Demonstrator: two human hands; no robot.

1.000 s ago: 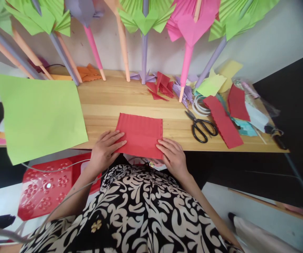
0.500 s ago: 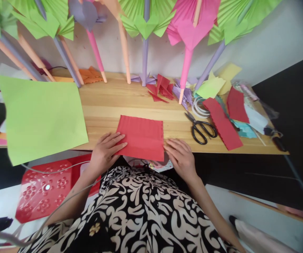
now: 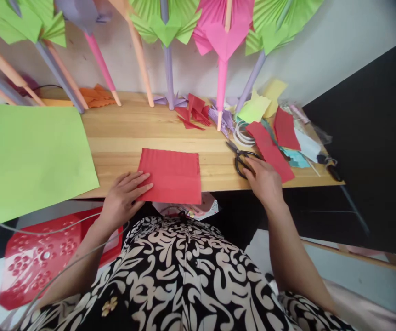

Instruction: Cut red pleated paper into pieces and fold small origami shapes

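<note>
A folded red sheet of paper (image 3: 173,177) lies at the table's front edge, its lower part sticking out past the edge. My left hand (image 3: 124,195) rests on its left side, fingers stretched out and flat. To the right, black-handled scissors (image 3: 241,151) lie on the wood with blades pointing to the back left. My right hand (image 3: 263,179) is at their handle loops, thumb and fingers curled over the handles and hiding part of them.
A large green sheet (image 3: 32,156) covers the left side. White tape rolls (image 3: 242,135), red strips (image 3: 270,149) and paper scraps crowd the right. Paper fans on sticks (image 3: 168,27) lean against the wall. A red stool (image 3: 42,255) stands below.
My right hand has left the red paper's right edge and moved right to the scissors' handles. The left hand stays on the paper. The camera view has shifted right.
</note>
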